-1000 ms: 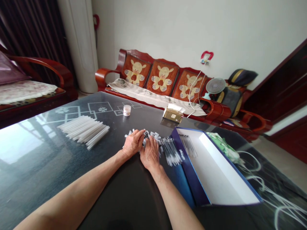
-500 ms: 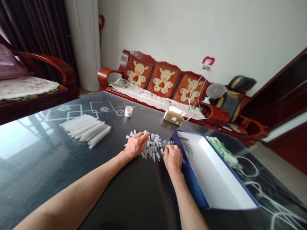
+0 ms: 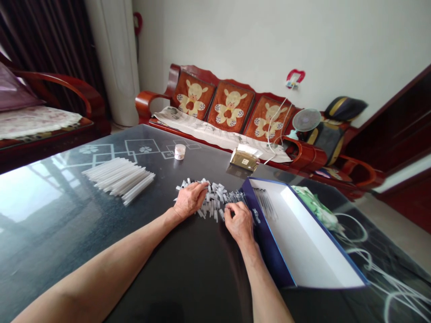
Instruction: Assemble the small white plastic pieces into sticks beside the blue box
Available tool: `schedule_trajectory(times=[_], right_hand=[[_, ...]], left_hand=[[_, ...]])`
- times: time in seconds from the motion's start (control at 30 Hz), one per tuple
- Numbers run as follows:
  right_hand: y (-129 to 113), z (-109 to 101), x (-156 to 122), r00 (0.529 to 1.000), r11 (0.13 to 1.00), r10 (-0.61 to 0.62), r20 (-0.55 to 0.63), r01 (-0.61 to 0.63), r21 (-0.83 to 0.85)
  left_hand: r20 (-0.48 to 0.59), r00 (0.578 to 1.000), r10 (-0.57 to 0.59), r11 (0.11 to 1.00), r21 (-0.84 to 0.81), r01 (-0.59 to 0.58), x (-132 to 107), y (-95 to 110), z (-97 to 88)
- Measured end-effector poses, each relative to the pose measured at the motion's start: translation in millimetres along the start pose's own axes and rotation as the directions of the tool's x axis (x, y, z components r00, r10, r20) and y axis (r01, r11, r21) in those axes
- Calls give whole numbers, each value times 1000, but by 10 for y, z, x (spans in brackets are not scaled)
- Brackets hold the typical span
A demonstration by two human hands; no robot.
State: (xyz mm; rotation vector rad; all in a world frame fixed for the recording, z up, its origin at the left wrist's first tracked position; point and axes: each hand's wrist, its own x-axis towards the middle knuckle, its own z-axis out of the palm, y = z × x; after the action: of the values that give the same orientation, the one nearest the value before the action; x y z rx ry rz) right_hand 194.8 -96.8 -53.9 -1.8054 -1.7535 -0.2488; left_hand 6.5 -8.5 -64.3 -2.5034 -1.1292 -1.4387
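My left hand (image 3: 189,200) rests curled on a heap of small white plastic caps (image 3: 213,197) on the dark glass table (image 3: 67,233). Whether its fingers hold one is hidden. My right hand (image 3: 239,220) lies with fingers bent over a bundle of thin dark pen refills (image 3: 235,196), right beside the near wall of an open blue box (image 3: 266,242) with a white inside. A few more refills (image 3: 267,204) lie in the box's far end.
A pile of white tubes (image 3: 117,176) lies to the left. A small white jar (image 3: 179,152) and a tan packet (image 3: 244,158) stand farther back. A green bag (image 3: 314,207) sits behind the box. A red wooden sofa (image 3: 232,112) lines the wall.
My right hand moved from beside my left hand over to the refills by the box, then drew back slightly. My left hand stayed on the caps.
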Motion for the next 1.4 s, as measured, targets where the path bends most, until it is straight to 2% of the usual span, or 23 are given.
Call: schedule_trajectory(times=[0.1,0.27,0.37,0.53,0.67,0.83,1.0,1.07,1.17,1.23,1.27,1.33,1.4], right_hand=[[-9,-7,-9,1000,1000,4,-1,-4,7],[94,18,-17,989,992,122,-80,-125,-32],[123,32,-3,988,989,140,-72,-143,-31],[26,25,96,992,990,119,31,-117,-76],[-62,41,204,985,977,113,132,-86,-195],[-115,86,302,963,929,200,180,-129,-346],[-187,68,415,917,902,284,280,-157,-402],[-205,39,459,915,905,282,288,-154,-396],[-216,5,494,961,950,211,180,-158,-270],[-233,22,487,983,986,165,80,-165,-6],[-250,49,473,986,971,159,50,-165,174],[-296,135,429,980,838,194,43,-189,513],[-347,240,374,959,657,267,95,-253,710]], left_hand=[[9,1000,14,1000,0,-14,-5,4,2],[11,1000,-5,999,34,4,0,4,-6],[7,1000,-21,998,55,21,12,-8,-11],[-42,996,-83,996,40,84,33,-44,-22],[-44,994,-98,994,42,100,36,-45,-27],[-24,996,-81,996,37,82,23,-33,-12],[-32,998,-61,998,-20,60,7,-47,29],[-42,998,-46,998,-52,44,3,-50,45],[-44,998,-36,995,-90,32,1,-46,52],[-22,999,-25,995,-95,23,4,-35,39],[-8,1000,-16,996,-89,15,6,-28,29],[21,1000,7,998,-64,-6,12,-11,4],[48,998,34,999,-35,-33,18,4,-15]])
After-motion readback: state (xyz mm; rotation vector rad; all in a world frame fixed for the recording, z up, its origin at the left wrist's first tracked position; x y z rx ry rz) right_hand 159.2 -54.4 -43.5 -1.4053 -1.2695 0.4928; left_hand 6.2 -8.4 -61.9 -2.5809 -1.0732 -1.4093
